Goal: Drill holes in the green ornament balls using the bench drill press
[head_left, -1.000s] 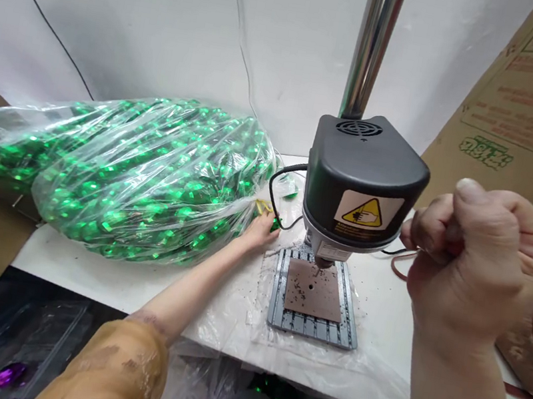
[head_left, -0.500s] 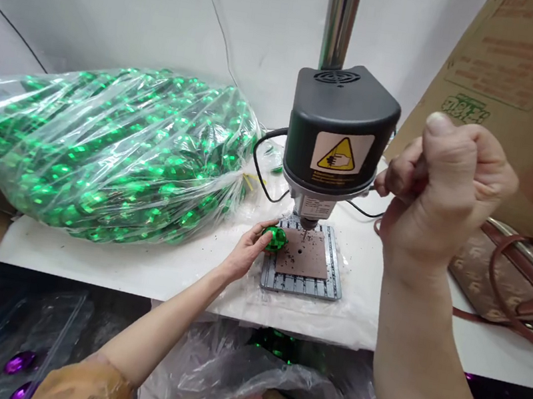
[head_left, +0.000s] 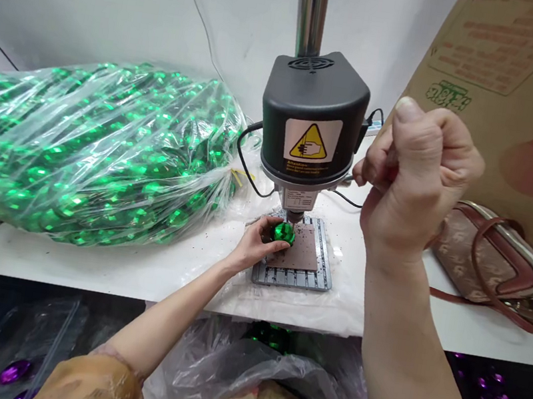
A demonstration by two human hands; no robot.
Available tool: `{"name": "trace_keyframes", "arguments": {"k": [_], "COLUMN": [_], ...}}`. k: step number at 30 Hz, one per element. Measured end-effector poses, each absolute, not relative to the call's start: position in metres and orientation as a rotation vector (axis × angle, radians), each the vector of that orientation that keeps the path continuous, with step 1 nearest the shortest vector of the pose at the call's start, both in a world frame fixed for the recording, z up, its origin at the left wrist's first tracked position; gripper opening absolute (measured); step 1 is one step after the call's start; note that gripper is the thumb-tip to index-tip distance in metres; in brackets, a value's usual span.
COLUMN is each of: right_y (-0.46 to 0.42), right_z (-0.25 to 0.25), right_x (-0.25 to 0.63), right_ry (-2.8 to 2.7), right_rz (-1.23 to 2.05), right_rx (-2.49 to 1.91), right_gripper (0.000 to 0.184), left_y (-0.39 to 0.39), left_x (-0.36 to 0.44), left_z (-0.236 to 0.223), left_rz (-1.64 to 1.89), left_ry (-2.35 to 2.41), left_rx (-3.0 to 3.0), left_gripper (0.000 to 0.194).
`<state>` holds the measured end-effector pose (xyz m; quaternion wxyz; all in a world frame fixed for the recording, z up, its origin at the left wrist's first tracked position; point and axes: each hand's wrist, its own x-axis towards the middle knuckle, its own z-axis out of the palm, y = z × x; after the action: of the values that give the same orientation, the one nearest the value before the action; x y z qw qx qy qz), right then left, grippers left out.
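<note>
A small bench drill press [head_left: 312, 122] with a black head stands on the white table [head_left: 84, 262]. My left hand [head_left: 254, 246] pinches a shiny green faceted bead [head_left: 284, 233] on the brown pad of the grey slotted base [head_left: 307, 278], right under the drill bit. My right hand [head_left: 414, 176] is raised in a fist to the right of the drill head, closed round the feed lever, which is mostly hidden in the fingers.
A large clear plastic bag [head_left: 82, 147] full of green beads lies on the table's left. A brown handbag [head_left: 488, 255] and a tilted cardboard box [head_left: 522, 85] are at the right. Plastic bags with purple beads [head_left: 14, 372] sit below the table edge.
My left hand came away from the bag with a green bead and set it under the drill bit. The right hand stayed clenched beside the drill head.
</note>
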<state>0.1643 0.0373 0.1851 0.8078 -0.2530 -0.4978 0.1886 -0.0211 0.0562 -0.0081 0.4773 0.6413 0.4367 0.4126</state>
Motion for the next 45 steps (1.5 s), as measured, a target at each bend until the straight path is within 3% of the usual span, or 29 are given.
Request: {"name": "trace_keyframes", "arguments": {"k": [8,15,45], "right_y": [0.039,0.038,0.023], "right_z": [0.181,0.181,0.135], "right_x": [0.167,0.168,0.161], "right_ry": [-1.138,-1.085,-1.08], "right_rz": [0.343,0.368,0.185], "right_rx": [-0.527,-0.544,-0.358], "right_gripper": [0.045,0.044,0.044], "left_y": [0.047,0.038,0.039], "left_x": [-0.006,0.003,-0.001], "left_z": [-0.007,-0.02,-0.026], "left_rz": [1.035,1.083,1.106], "left_ry": [1.191,1.177,1.136], "left_rx": [1.965,1.752,1.797], "left_gripper": [0.053,0.056,0.058]}}
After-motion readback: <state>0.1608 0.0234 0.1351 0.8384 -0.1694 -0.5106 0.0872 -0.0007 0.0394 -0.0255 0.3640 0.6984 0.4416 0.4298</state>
